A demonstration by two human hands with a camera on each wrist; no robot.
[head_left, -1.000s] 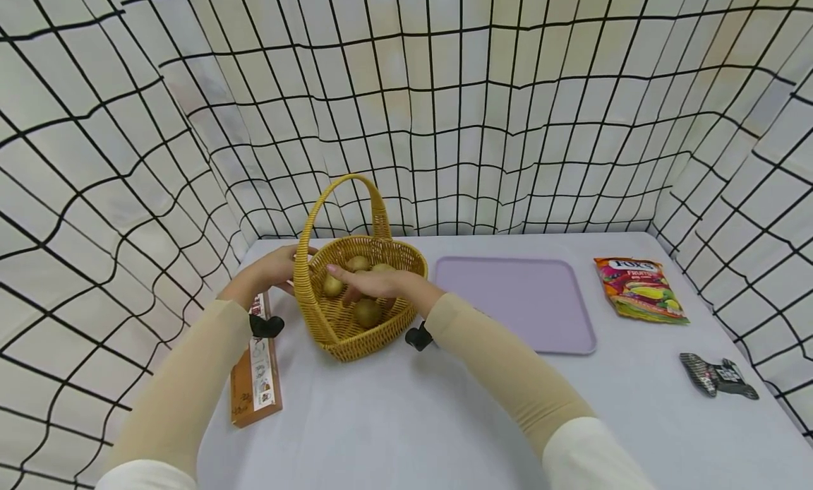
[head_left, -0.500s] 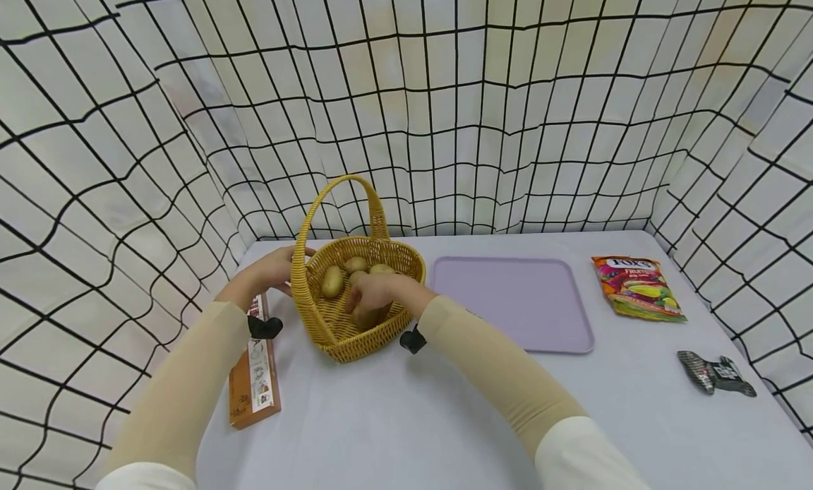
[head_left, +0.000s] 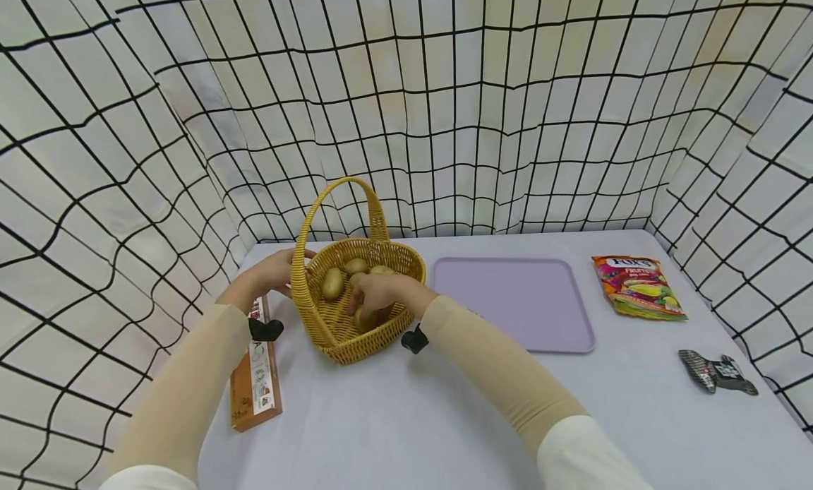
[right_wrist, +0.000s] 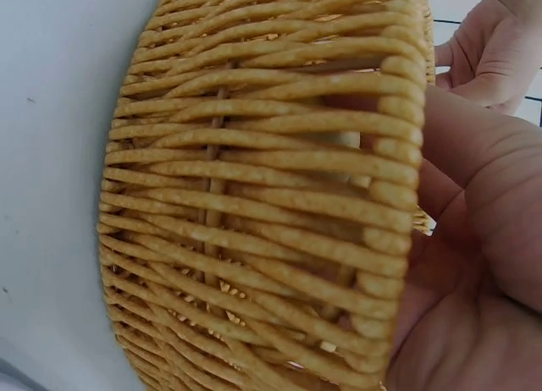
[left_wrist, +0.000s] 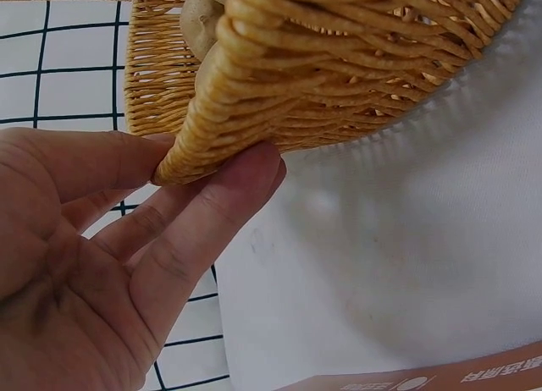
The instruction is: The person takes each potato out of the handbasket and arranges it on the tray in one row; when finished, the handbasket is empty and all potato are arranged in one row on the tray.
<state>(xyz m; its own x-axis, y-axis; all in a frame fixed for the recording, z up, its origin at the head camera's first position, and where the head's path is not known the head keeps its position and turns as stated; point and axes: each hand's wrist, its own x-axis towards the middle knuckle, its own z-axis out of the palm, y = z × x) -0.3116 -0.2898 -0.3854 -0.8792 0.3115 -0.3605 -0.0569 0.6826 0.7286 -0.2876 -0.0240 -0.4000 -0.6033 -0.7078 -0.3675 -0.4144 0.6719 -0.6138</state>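
Note:
A yellow wicker basket [head_left: 343,349] with a tall arched handle stands left of the table's middle and holds several potatoes [head_left: 332,283]. At its left rim my left hand [head_left: 273,271] pinches the weave; in the left wrist view, thumb and fingers [left_wrist: 216,213] lie on either side of the rim. My right hand [head_left: 381,294] reaches over the right rim into the basket, fingers curled down round a potato [head_left: 365,320] near the front. In the right wrist view, the basket wall [right_wrist: 254,188] hides most of those fingers.
A lilac tray [head_left: 514,303] lies right of the basket. Farther right are a Fox's fruit candy bag [head_left: 638,287] and a small dark shiny packet [head_left: 718,372]. A long brown box [head_left: 255,387] lies below the left forearm. Black-gridded white cloth [head_left: 444,123] surrounds the table.
My right hand has turned from fingers stretched across the potatoes to curling down round the front one. The left hand stays on the rim, and the basket has hardly moved.

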